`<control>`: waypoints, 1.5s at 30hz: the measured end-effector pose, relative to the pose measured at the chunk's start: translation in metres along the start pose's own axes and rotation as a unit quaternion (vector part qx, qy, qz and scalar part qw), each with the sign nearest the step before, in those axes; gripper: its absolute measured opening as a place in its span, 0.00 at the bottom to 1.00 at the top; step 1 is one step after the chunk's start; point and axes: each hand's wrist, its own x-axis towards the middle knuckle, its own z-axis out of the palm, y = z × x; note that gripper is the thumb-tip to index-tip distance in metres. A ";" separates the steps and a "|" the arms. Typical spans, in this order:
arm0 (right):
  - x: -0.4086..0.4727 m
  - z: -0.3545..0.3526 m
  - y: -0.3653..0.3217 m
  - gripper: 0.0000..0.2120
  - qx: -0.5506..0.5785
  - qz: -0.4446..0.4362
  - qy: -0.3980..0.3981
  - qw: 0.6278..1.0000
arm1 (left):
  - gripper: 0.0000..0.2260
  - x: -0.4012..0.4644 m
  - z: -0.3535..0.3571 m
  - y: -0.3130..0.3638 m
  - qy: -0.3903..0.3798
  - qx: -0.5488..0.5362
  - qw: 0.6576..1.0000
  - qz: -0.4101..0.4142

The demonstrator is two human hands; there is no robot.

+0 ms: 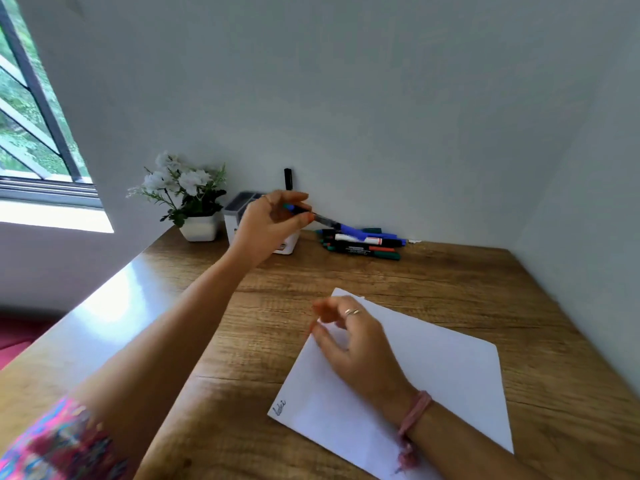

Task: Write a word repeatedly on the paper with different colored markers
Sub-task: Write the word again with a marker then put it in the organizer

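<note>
**A:** Where is the left hand (268,225)?

**B:** Stretched out toward the back of the wooden desk (450,271), raised above the surface, in front of a white organizer box (239,209) by the wall. The arm runs long from the lower left, with a patterned sleeve (59,441) at its near end. The fingers are curled, pinching a blue marker (322,220) near one end; the marker slants down to the right, its far end over the pile of markers (362,242).

**A:** And that pile?

**B:** Several markers lie on their sides against the wall, just right of the box: green, blue, and one white with a red band. A black marker (288,178) stands upright behind the box.

**A:** The right hand (349,337)?

**B:** It sits over the paper (450,368), near the sheet's far left corner, wrist toward the near right. The fingers are loosely bent and somewhat blurred, holding nothing that I can see. Whether the fingertips touch the sheet, I cannot tell. There is a ring (351,311) on one finger and a pink band (415,412) round the wrist.

**A:** How does the paper lie?

**B:** Flat on the desk, turned at an angle, toward the near right. One small handwritten word (280,407) in dark ink sits at its near left corner.

**A:** Anything else?

**B:** A white pot of white flowers (187,192) left of the box, and a window (31,116) at the far left.
</note>
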 end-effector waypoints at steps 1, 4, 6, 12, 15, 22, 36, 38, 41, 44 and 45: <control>0.001 -0.004 -0.004 0.08 0.022 -0.001 0.038 0.999 | 0.12 -0.011 -0.006 0.006 0.014 -0.056 0.998 -0.005; 0.004 -0.015 -0.012 0.08 0.063 0.003 0.122 0.990 | 0.11 -0.040 -0.016 0.022 0.027 -0.151 0.988 -0.024; 0.006 -0.019 -0.013 0.06 0.096 0.032 0.119 0.988 | 0.11 -0.054 -0.015 0.028 0.012 -0.189 0.980 -0.052; 0.008 -0.021 -0.021 0.08 0.186 0.097 0.007 0.978 | 0.14 -0.079 0.006 0.033 -0.153 -0.174 0.968 -0.092; 0.008 -0.023 -0.024 0.04 0.201 0.083 -0.052 0.975 | 0.13 -0.088 0.018 0.036 -0.165 -0.198 0.961 -0.100; 0.014 -0.029 -0.009 0.15 0.206 0.133 0.051 0.968 | 0.15 -0.096 0.022 0.043 -0.261 0.011 0.956 -0.133; 0.012 -0.017 -0.007 0.14 0.335 0.189 0.056 0.921 | 0.13 -0.113 0.051 0.030 -0.192 -0.069 0.968 -0.148; 0.013 -0.016 -0.006 0.12 0.361 0.202 0.058 0.909 | 0.13 -0.111 0.050 0.027 -0.191 -0.076 0.967 -0.151; 0.014 -0.018 -0.007 0.12 0.386 0.202 0.063 0.898 | 0.11 -0.107 0.044 0.025 -0.230 -0.064 0.961 -0.140; 0.015 -0.018 -0.008 0.10 0.417 0.200 0.073 0.884 | 0.25 -0.096 0.017 0.024 -0.298 0.018 0.945 -0.133; 0.015 -0.018 -0.008 0.11 0.424 0.197 0.077 0.881 | 0.29 -0.091 0.005 0.021 -0.310 0.042 0.940 -0.138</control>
